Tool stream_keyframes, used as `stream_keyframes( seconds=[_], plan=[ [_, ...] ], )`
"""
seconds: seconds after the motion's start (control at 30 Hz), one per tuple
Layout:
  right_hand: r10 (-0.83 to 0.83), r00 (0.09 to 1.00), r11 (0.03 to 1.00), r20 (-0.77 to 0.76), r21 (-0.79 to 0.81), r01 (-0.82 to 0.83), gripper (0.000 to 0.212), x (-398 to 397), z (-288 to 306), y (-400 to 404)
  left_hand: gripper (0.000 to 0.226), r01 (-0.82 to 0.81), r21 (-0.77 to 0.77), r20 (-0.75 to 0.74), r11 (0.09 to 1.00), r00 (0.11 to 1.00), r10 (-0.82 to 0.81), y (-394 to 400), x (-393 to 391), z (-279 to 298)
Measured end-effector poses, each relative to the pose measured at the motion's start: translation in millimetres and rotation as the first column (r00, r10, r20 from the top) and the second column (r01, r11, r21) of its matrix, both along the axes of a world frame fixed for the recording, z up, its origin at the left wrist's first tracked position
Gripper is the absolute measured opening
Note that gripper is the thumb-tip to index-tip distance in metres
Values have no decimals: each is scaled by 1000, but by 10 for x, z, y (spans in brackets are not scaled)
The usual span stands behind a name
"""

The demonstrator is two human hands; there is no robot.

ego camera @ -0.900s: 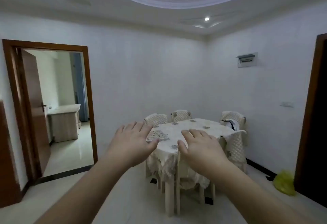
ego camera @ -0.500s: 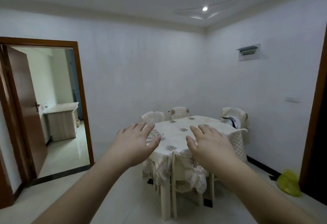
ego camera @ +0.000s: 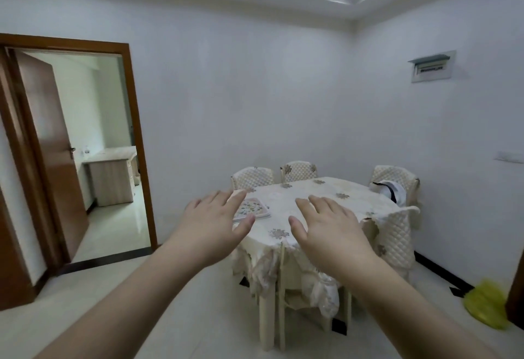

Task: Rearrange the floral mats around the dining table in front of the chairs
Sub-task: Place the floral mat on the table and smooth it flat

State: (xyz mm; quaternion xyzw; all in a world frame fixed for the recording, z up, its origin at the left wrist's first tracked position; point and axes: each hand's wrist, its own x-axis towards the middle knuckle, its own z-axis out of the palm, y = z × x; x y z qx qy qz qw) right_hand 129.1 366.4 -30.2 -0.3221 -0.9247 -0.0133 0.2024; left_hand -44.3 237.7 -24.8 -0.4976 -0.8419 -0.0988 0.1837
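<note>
A stack of floral mats [ego camera: 253, 209] lies on the left part of an oval dining table [ego camera: 320, 202] covered with a cream cloth. Cream quilted chairs stand around it: two at the far side [ego camera: 253, 177] [ego camera: 299, 171], one at the far right [ego camera: 392, 175], one at the near right [ego camera: 398, 234]. My left hand [ego camera: 211, 224] and my right hand [ego camera: 326, 228] are stretched out in front of me, palms down, fingers spread, holding nothing. Both hover in the air well short of the table; the left hand partly covers the mats from view.
A white and black item [ego camera: 390, 190] rests on the far right chair. An open brown door [ego camera: 48, 154] leads to another room at the left. A yellow bag [ego camera: 486, 306] lies on the floor at the right wall. Pale tiled floor [ego camera: 181, 319] separates me from the table.
The view has tilted down and moved closer to the table. Both hands stay raised and spread, a little wider apart, so more of the mats shows between them.
</note>
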Motion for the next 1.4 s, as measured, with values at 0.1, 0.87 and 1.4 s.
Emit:
stream_keyframes(
  seconds=[0.1, 0.87, 1.4],
  plan=[
    [24, 1000, 1000, 0, -3, -24, 55, -351, -24, 86, 64, -1, 6, 20, 1000, 1000, 1, 83, -346, -32],
    [53, 999, 994, 9, 98, -53, 55, -3195, -166, 1064, 63, -12, -10, 18, 1000, 1000, 12, 1015, -3031, -225],
    [45, 999, 997, -9, 67, -44, 58, -4440, -562, 3042, 70, -70, -43, -54, 997, 996, 68, 3121, -4112, -616]
  ],
)
